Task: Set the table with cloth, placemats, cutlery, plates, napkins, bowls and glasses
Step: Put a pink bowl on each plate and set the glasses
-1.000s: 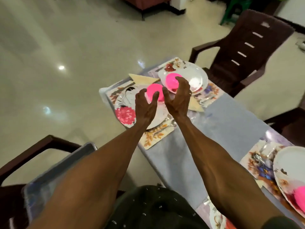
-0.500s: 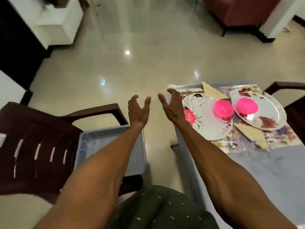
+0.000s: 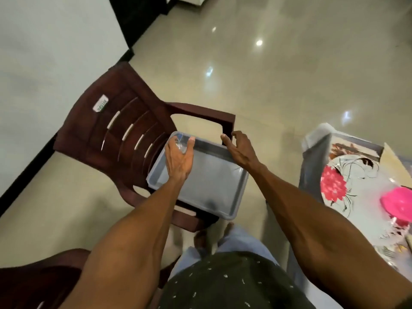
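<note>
With the left hand (image 3: 178, 159) seemingly clasping a clear glass (image 3: 181, 142) at the tray's (image 3: 214, 186) eleven o'clock corner and the right hand (image 3: 239, 150) loose, grasping nothing, lift it upright toward the counter (image 3: 312, 166).

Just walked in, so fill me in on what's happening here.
A person is setting a table and reaches over a grey tray that sits on a brown plastic chair. The left hand closes around what looks like a clear glass at the tray's far corner; the right hand hovers over the tray's far rim, fingers loosely curled, holding nothing. At right, the table already has a floral plate with a pink bowl on it.
</note>
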